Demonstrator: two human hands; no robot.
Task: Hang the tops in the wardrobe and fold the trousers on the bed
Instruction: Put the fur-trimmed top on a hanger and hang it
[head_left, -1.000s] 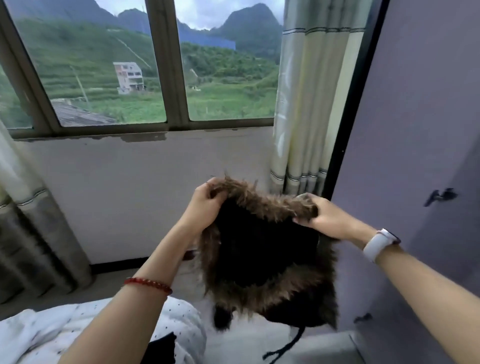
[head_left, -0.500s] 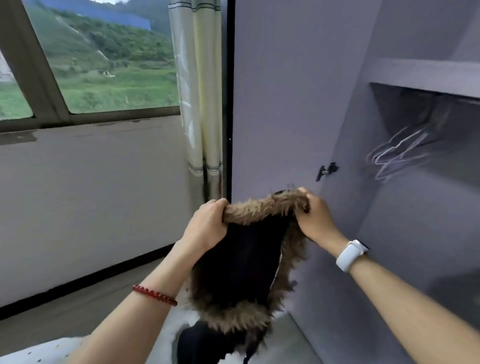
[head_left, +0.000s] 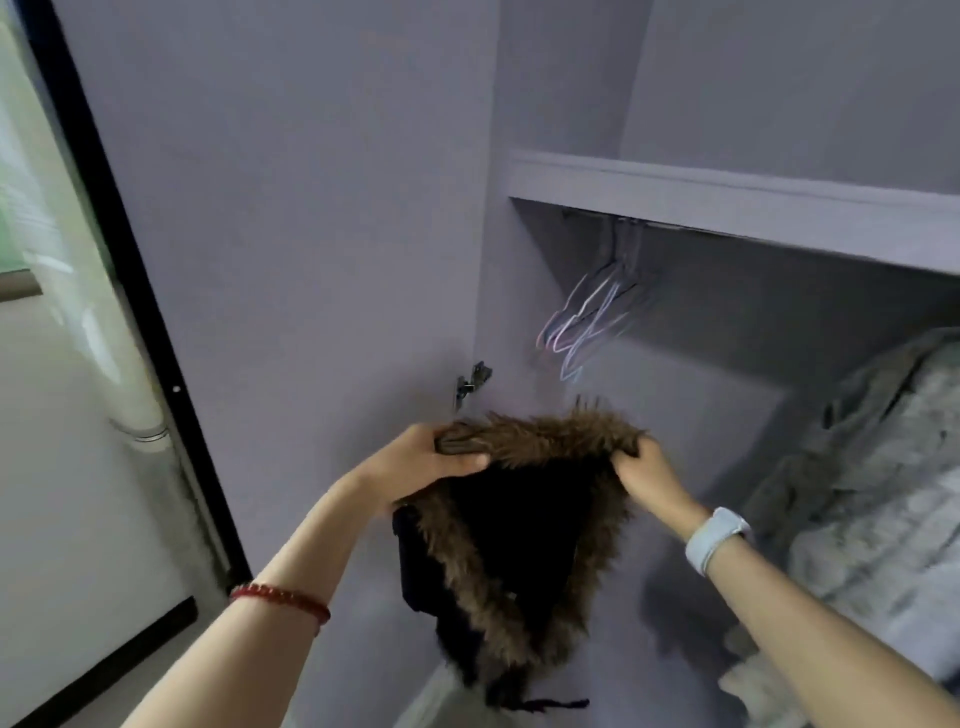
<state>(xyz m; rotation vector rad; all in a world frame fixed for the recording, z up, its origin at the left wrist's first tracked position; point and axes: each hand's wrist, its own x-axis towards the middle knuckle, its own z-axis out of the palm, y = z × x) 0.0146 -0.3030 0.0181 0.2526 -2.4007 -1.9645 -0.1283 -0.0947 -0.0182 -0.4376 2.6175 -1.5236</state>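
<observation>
A black top with a brown fur trim (head_left: 519, 530) hangs in front of me, held up by its fur edge. My left hand (head_left: 415, 465) grips the left end of that edge; my right hand (head_left: 644, 467) grips the right end. Behind it stands the open lilac wardrobe (head_left: 727, 192). Several empty wire hangers (head_left: 587, 317) hang on its rail, above and just right of the top. A grey fluffy garment (head_left: 872, 493) hangs at the right inside the wardrobe.
The wardrobe's open door (head_left: 291, 260) stands at the left with a hinge (head_left: 470, 384) near my left hand. A curtain (head_left: 104, 332) and a pale wall lie left of the door's black edge. A shelf runs above the hanger rail.
My view has swung right from the window to the wardrobe interior. Both hands carried the fur-trimmed top along, still gripping its edge, and the hangers and grey garment came into view.
</observation>
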